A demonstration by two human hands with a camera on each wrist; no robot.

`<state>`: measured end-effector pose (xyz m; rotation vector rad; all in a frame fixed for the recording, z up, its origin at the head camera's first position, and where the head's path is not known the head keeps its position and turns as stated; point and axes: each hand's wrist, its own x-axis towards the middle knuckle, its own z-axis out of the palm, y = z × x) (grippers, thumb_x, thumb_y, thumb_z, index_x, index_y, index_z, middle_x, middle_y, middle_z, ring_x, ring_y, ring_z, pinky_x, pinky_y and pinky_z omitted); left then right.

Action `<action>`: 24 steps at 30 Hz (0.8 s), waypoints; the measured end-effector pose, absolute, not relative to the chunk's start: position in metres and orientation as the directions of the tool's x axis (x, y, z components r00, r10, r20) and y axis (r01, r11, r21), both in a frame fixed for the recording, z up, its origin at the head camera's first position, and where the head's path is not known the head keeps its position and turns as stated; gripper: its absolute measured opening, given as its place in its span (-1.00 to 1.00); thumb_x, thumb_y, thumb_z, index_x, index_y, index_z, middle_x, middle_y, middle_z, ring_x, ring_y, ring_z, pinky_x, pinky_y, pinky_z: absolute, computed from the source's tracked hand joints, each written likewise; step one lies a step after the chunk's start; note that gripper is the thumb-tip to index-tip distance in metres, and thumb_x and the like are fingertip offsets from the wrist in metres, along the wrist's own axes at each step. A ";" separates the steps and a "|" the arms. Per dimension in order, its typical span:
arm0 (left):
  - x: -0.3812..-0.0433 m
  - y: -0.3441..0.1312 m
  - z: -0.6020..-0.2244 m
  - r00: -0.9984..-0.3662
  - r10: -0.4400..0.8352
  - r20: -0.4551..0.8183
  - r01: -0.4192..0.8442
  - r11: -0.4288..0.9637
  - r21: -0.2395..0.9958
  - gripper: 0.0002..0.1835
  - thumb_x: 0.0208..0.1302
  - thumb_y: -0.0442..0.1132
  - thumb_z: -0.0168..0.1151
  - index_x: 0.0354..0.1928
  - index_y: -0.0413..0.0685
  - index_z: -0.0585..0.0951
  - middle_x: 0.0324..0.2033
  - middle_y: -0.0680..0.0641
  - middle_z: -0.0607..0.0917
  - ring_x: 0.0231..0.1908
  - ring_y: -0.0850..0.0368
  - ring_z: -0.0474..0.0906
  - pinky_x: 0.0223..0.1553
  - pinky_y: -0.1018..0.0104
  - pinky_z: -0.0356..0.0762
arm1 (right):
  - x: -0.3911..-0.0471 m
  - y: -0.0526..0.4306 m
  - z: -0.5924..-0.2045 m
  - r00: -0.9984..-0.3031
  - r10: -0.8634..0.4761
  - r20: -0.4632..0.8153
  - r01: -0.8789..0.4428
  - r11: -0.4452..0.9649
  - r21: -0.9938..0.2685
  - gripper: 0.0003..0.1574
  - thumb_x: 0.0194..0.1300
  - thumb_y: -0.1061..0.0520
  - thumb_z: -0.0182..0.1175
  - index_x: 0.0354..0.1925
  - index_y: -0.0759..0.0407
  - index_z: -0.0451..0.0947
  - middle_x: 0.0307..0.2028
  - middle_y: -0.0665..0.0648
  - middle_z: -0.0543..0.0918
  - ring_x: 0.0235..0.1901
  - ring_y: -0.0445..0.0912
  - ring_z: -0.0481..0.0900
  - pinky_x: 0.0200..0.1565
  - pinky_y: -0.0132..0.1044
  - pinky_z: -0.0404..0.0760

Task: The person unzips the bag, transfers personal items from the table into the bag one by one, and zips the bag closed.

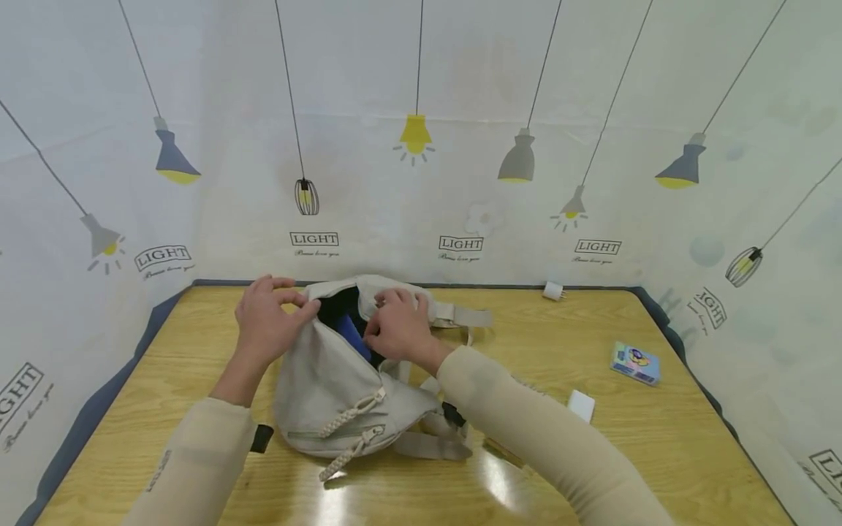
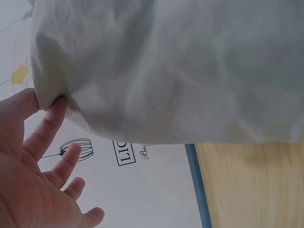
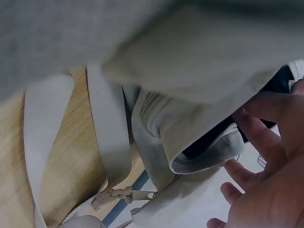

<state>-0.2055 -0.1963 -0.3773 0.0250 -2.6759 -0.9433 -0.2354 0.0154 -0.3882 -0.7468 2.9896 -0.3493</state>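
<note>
A light grey backpack [image 1: 329,380] lies on the table with its top unzipped, showing a dark inside. Within the opening a flat blue thing [image 1: 354,336] shows, partly hidden. My left hand [image 1: 270,318] pinches the left rim of the opening between thumb and forefinger; in the left wrist view its other fingers are spread off the cloth. Across the opening, my right hand [image 1: 400,325] grips the right rim, some fingers dipping inside near the blue thing. The right wrist view shows its fingertips [image 3: 240,114] at the cloth edge. Braided zip pulls [image 1: 355,416] hang at the front.
Straps [image 1: 434,446] trail to the bag's right. On the table's right side are a white charger plug [image 1: 554,291], a small blue printed box [image 1: 635,363] and a white flat item [image 1: 581,405]. A brownish thing [image 1: 503,451] is partly covered by my right sleeve. Printed cloth walls surround the table.
</note>
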 end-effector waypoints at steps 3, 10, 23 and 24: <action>-0.206 -0.197 -0.378 -0.954 -0.115 0.276 0.085 0.780 0.620 -0.69 0.25 -0.05 0.26 -0.40 -0.18 0.71 0.20 -0.23 0.52 0.42 -0.31 0.07 0.28 -0.44 -0.09 | -0.235 0.015 -0.389 -0.880 -0.476 0.015 -0.466 0.855 -0.228 -0.83 0.27 -0.12 0.25 -0.30 -0.23 0.77 0.36 0.01 0.36 0.41 0.05 0.14 0.38 0.25 -0.04; -0.206 -0.199 -0.380 -0.956 -0.118 0.268 0.081 0.773 0.629 -0.69 0.25 -0.06 0.26 -0.39 -0.19 0.71 0.19 -0.23 0.52 0.42 -0.30 0.07 0.28 -0.44 -0.10 | -0.241 0.022 -0.384 -0.873 -0.483 0.059 -0.482 0.839 -0.252 -0.85 0.25 -0.12 0.28 -0.27 -0.24 0.76 0.38 0.06 0.36 0.40 0.10 0.17 0.34 0.24 0.06; -0.204 -0.201 -0.383 -0.953 -0.114 0.282 0.092 0.775 0.625 -0.70 0.25 -0.06 0.25 -0.39 -0.18 0.72 0.18 -0.23 0.53 0.37 -0.31 0.15 0.25 -0.43 -0.03 | -0.259 0.084 -0.362 -0.910 -0.397 0.117 -0.409 0.820 -0.401 -0.77 0.28 -0.07 0.23 -0.15 -0.13 0.74 0.41 0.13 0.31 0.43 0.20 0.12 0.34 0.29 0.02; -0.205 -0.200 -0.384 -0.951 -0.114 0.287 0.095 0.777 0.623 -0.70 0.25 -0.07 0.25 -0.39 -0.18 0.72 0.17 -0.23 0.54 0.36 -0.31 0.16 0.25 -0.43 -0.02 | -0.260 0.091 -0.362 -0.915 -0.386 0.119 -0.399 0.822 -0.405 -0.76 0.28 -0.07 0.23 -0.13 -0.12 0.73 0.41 0.13 0.30 0.43 0.21 0.11 0.34 0.30 0.00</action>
